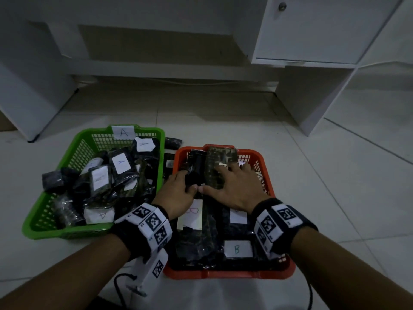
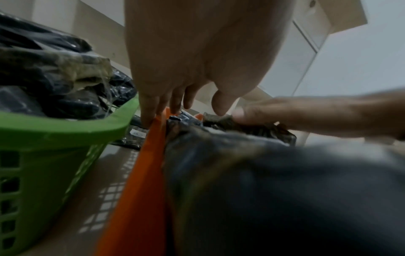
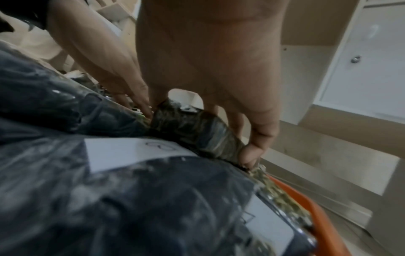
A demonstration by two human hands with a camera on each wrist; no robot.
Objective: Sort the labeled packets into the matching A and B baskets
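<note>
Both hands are down in the orange basket (image 1: 267,175) on its packets. Left hand (image 1: 176,190) grips a black packet (image 1: 196,170), fingers curled round its edge; right hand (image 1: 232,186) lies flat, fingers spread, pressing a camo packet (image 1: 220,158). Thumbs nearly touch. Below the wrists, 2 packets show B labels (image 1: 237,249). Green basket (image 1: 73,229) just left, tagged A (image 1: 123,132), heaped with A packets (image 1: 121,163), some overhanging its left rim. 1 packet (image 1: 173,143) sits on the floor behind, between the baskets.
</note>
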